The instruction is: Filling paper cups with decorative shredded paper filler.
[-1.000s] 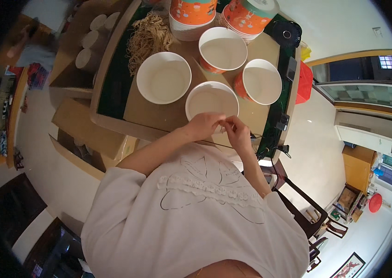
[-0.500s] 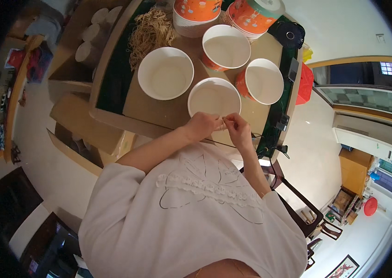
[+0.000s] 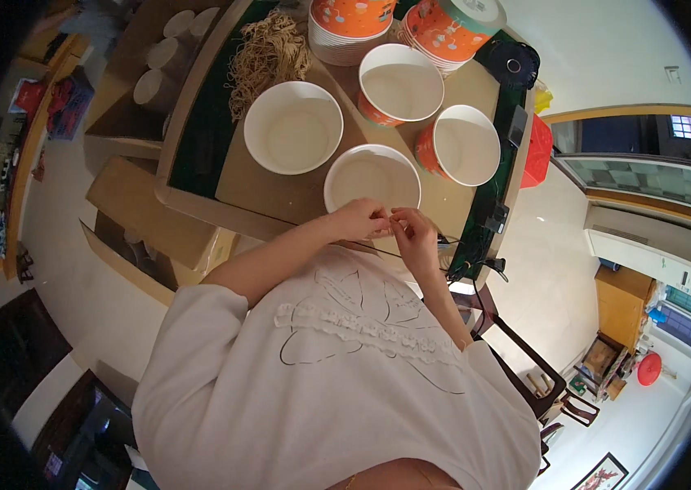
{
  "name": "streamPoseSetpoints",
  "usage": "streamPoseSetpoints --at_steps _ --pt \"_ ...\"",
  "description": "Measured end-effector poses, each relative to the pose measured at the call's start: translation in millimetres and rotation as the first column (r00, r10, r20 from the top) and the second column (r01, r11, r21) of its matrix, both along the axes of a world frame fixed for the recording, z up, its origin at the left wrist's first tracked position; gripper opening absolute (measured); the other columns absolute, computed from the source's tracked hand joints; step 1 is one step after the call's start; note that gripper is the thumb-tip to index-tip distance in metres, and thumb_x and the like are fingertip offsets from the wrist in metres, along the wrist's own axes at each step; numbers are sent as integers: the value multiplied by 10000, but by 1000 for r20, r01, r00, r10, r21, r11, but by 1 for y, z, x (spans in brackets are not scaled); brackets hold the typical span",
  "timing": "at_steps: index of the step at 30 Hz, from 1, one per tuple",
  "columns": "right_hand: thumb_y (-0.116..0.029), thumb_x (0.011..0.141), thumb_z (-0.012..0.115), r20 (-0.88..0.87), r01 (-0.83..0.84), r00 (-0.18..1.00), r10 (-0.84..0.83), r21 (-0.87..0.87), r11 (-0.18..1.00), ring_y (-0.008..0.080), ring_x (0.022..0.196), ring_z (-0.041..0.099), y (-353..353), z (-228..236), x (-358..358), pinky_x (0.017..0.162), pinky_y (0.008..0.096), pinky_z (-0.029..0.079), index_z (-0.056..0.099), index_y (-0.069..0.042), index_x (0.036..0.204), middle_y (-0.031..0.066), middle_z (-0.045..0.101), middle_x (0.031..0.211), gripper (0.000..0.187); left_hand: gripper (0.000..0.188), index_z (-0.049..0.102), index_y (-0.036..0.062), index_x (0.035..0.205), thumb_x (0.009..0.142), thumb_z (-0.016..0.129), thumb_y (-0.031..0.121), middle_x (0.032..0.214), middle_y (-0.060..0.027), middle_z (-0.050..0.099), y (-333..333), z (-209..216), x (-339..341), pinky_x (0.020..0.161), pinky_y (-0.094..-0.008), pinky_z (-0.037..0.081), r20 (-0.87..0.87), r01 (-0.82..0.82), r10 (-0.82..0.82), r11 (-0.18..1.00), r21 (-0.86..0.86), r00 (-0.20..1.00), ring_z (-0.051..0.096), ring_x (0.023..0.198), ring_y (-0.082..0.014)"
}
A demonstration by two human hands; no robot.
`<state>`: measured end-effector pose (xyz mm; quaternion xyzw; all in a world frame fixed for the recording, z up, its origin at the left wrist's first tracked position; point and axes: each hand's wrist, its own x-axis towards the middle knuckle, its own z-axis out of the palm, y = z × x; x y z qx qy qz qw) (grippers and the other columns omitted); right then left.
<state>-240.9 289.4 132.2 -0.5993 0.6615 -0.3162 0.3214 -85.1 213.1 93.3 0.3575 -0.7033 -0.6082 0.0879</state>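
Observation:
My left hand and my right hand meet at the table's near edge, fingertips pinched close together. Whatever lies between those fingertips is too small to make out. Just beyond them stands a wide white-lined paper tub, mouth up, its near rim partly hidden by my left hand. Three more such tubs surround it: one to the left, one behind and an orange-sided one to the right. A tangled bundle of tan strings lies beyond the left tub.
Two stacks of orange printed tubs, a left stack and a right stack, stand at the back. A round black object and cables line the table's right side. Open cardboard boxes, one holding white tubs, stand left.
The near tub has shifted slightly left and toward me. My hands stay together at its near side, with the fingers of my right hand drawn a little closer to the left.

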Motion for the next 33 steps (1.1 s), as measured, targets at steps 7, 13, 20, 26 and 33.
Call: streamPoseSetpoints --at_steps 7,13,20,26,33 --pt "-33 793 623 42 38 998 -39 12 999 186 609 591 9 -1 2 525 266 476 600 -25 856 104 623 967 67 217 631 4 839 778 667 209 748 -120 642 -6 24 6 640 -332 491 -5 146 -147 988 -47 989 618 674 -215" --pt "-1 788 641 2 123 992 -124 -98 988 79 535 507 13 9 11 478 211 405 619 -6 853 96 625 983 69 111 620 5 780 823 612 107 647 -33 565 -9 14 0 461 -227 425 -2 -136 184 733 667 983 511 532 -95" --pt "-16 792 658 60 182 983 -173 -195 964 147 617 599 18 -2 19 506 234 469 660 -39 926 98 624 983 136 104 616 10 787 844 570 84 663 -63 566 -7 0 0 422 -217 377 -68 -74 261 499 863 963 489 503 -105" --pt "-9 795 651 18 134 991 -133 -193 972 163 667 623 18 -2 19 554 242 502 667 -34 955 110 635 981 163 87 640 31 807 833 616 111 687 -47 583 -8 -10 1 432 -213 383 28 -194 375 412 891 927 494 518 -97" --pt "-6 799 646 22 93 996 -90 -191 977 160 671 624 16 -3 15 554 240 498 666 -22 962 112 637 986 164 72 652 16 859 807 643 65 676 -18 570 -9 -7 6 442 -187 381 -41 -132 318 502 855 947 493 514 -68"
